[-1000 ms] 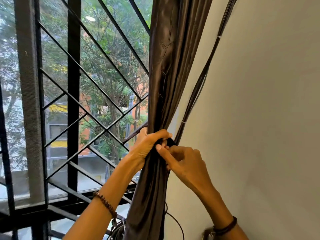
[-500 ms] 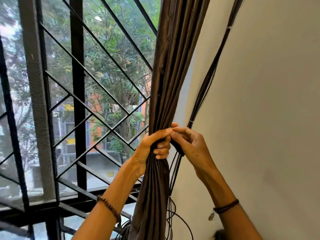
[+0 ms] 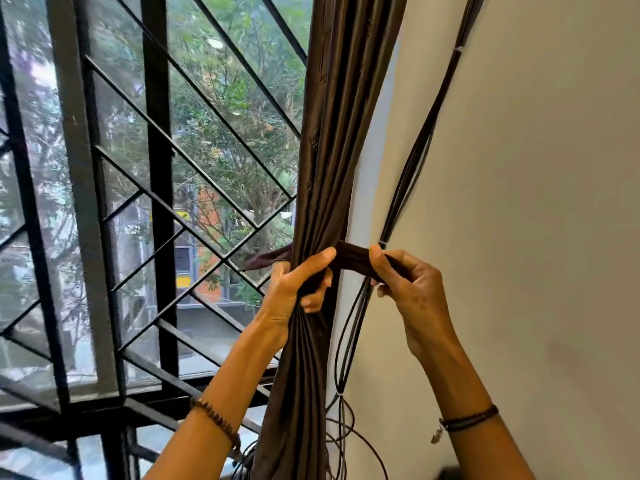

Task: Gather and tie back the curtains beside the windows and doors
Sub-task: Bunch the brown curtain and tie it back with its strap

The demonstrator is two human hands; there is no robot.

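Upward reach both arms. The left hand [image 3: 294,289] clenches the bunched curtain [image 3: 332,150], its fingers [image 3: 313,303] curled round the folds and the thumb on top. Just beside it, the right hand [image 3: 412,289] pinches a dark strap [image 3: 353,258] stretched taut between the two. Cables [image 3: 408,174] run behind the right fingers, along the wall [image 3: 536,168].

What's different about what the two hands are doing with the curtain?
The left hand wraps round the gathered brown curtain; the right hand pinches only the narrow dark tie band. The left wrist wears a beaded bracelet; the right wrist wears a smooth dark cord with a small charm. Both hands hold dark fabric.
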